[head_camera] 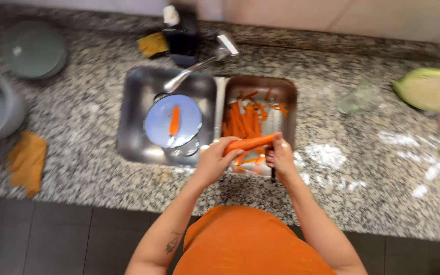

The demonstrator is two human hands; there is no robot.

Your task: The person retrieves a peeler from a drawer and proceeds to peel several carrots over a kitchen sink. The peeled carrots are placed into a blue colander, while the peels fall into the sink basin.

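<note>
Speckled granite counter [82, 117], steel double sink [128, 127] set into it. My left hand [214, 164] is closed around the near end of a carrot [250, 142]; its long axis runs up and to the right from that grip, ending against my right hand [281, 159]. Right hand is clenched on a dark-handled peeler [273, 176], blade hidden. Peelings [245, 119] lie just beyond both hands, in the right basin. Another carrot [174, 120] rests on a blue plate [160, 125], left of my grip.
</note>
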